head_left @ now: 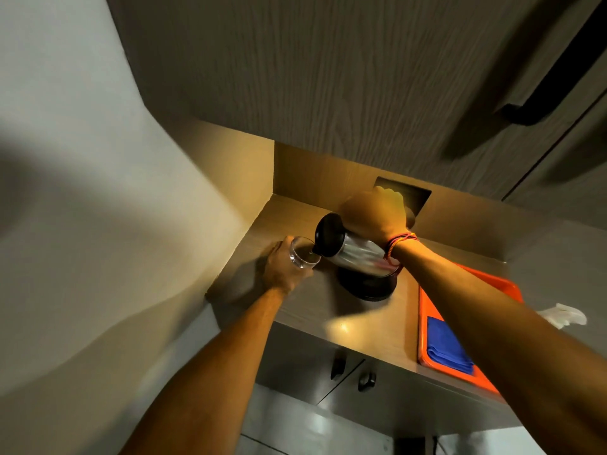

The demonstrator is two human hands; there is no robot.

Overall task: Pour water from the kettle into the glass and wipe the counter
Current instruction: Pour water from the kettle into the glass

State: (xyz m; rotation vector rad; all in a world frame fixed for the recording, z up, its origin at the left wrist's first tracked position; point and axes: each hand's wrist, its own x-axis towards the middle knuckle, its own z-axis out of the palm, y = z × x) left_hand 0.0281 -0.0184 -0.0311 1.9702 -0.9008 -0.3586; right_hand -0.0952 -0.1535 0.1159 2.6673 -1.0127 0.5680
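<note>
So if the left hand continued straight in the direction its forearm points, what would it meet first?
The left hand already holds the glass, so that comes first. Beyond it, probably the side wall of the counter niche, though depth is hard to judge from this view.

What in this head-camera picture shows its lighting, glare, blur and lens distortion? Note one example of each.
Head view: warm light falls inside the counter niche, while the wall at left stays dim and shadowed; a bright glare spot sits near the counter's front edge, with reflections on the steel kettle; the left side and the cupboard handle are smeared; wide-angle bending curves the wall edge.
</note>
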